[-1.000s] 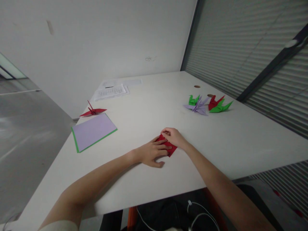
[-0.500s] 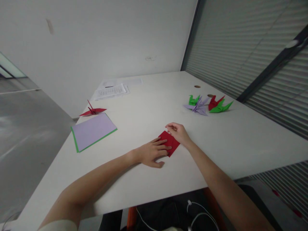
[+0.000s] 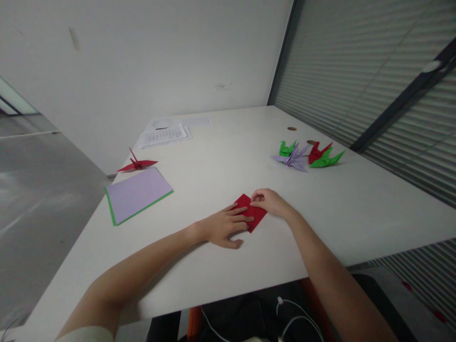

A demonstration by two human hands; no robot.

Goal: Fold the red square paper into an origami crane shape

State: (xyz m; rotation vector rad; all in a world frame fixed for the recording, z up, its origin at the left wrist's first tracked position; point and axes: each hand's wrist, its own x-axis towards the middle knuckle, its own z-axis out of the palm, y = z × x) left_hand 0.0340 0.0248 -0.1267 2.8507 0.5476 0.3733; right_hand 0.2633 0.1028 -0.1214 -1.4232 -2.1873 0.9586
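Observation:
A folded piece of red paper (image 3: 251,212) lies flat on the white table (image 3: 221,161) in front of me. My left hand (image 3: 223,226) rests flat on its left part, fingers spread and pressing it down. My right hand (image 3: 270,203) sits at the paper's right edge, fingertips curled onto the fold. Neither hand lifts the paper off the table.
A stack of lilac and green sheets (image 3: 137,194) lies at the left, with a red paper crane (image 3: 137,164) behind it. Printed white pages (image 3: 164,134) lie further back. Green, lilac and red folded cranes (image 3: 308,155) stand at the right. Window blinds run along the right side.
My right hand slid from the paper's near side to its far corner, then back along the right edge. The left hand has stayed pressed on the paper.

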